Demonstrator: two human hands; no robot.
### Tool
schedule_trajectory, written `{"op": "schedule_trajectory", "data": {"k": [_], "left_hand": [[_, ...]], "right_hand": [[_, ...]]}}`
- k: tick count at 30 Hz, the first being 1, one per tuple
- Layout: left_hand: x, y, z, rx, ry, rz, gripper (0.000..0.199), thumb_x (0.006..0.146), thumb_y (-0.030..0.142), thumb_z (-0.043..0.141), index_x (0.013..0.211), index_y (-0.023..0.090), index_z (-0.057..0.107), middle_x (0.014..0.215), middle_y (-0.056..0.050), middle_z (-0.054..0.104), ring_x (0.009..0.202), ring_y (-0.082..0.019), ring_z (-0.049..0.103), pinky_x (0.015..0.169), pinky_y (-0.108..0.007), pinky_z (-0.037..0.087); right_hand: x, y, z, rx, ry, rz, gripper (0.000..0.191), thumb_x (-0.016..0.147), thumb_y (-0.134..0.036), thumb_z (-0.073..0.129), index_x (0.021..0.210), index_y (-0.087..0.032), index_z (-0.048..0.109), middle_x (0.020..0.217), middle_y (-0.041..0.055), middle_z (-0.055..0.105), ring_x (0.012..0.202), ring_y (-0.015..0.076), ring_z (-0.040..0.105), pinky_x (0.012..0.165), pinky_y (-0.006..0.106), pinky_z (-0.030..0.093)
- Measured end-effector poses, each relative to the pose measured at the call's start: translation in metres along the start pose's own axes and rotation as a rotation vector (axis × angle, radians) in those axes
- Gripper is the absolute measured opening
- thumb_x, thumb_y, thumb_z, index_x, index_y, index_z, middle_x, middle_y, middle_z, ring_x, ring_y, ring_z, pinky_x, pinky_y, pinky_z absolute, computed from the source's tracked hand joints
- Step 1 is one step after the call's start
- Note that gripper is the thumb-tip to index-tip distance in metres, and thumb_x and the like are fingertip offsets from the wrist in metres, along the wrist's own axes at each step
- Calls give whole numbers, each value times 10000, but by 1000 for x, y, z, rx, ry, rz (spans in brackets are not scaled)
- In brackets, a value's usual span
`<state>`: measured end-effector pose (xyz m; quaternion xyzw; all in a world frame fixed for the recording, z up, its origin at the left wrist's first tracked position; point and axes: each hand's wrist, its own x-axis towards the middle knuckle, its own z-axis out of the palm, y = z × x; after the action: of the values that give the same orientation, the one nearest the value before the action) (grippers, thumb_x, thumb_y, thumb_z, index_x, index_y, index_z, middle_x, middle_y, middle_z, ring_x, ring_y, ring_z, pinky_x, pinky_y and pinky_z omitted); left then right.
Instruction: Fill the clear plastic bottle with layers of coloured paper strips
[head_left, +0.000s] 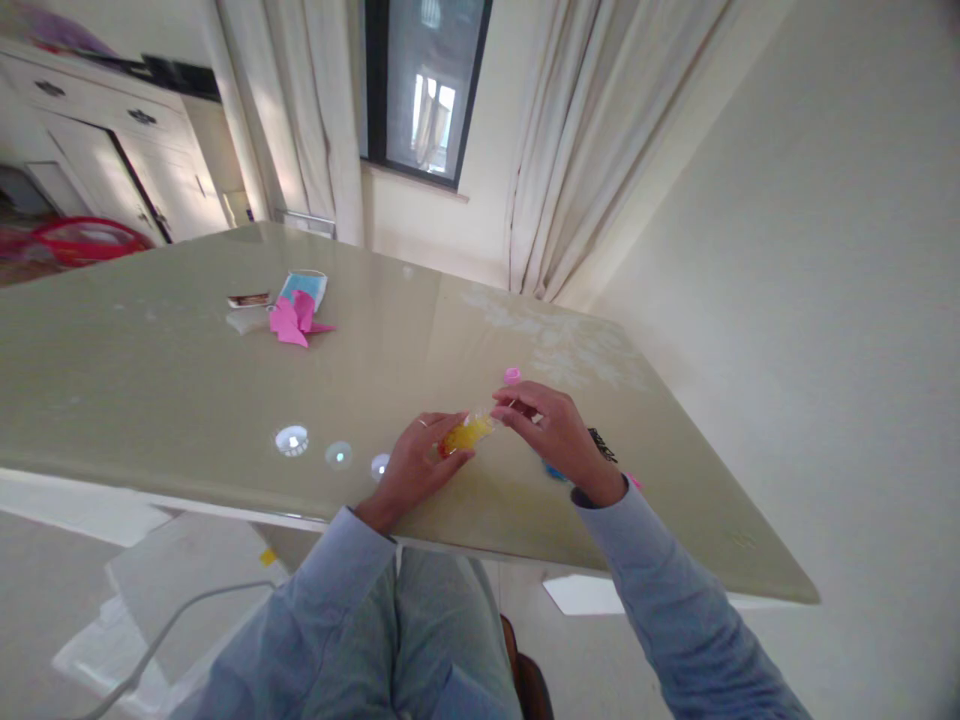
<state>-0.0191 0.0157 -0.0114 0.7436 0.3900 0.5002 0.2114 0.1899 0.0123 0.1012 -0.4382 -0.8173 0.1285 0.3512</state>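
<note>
My left hand (420, 460) is closed around a small clear container with yellow and orange in it (469, 432), lying tilted just above or on the table. My right hand (551, 425) is at the container's right end, thumb and fingers pinched together. Something thin and pale seems to show between those fingertips, too small to name. Just beyond the right fingers a small pink ring-like cap (512, 375) rests on the tabletop. A blue item (555, 471) and a black patterned item (602, 445) are partly hidden by my right hand and wrist.
The glossy table (375, 370) ends near my lap, with a wall (787, 300) beyond its right side. Farther left lie a blue face mask (306, 287), a pink folded piece (295, 318) and a small brown-and-white packet (248, 300). A cable (172, 622) runs at lower left.
</note>
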Motion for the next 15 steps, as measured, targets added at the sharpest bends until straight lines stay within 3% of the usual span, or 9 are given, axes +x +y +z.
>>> {"op": "schedule_trajectory", "data": {"k": [5,10,15], "left_hand": [[-1,-1,-1,-6,52,63,410,840,342,738,1218,188,692,1119,-104,737,986,-214,683,871,-344,566],[-4,1,-4,-16,34,114,411,864,363,726,1234,193,671,1139,-94,738,986,-195,692,862,-314,571],[-6,9,-9,3,24,177,369,871,363,721,1190,181,684,1073,-89,756,944,-190,709,842,-296,568]], "right_hand": [[-16,-1,8,99,82,11,217,937,-355,654,1082,-198,692,996,78,705,771,138,661,628,248,532],[-37,-1,38,333,70,153,575,853,-418,741,1355,-217,547,1237,123,634,976,180,670,690,263,579],[-49,0,62,437,116,233,411,844,-421,746,1193,-219,664,1144,80,686,982,188,661,772,289,568]]}}
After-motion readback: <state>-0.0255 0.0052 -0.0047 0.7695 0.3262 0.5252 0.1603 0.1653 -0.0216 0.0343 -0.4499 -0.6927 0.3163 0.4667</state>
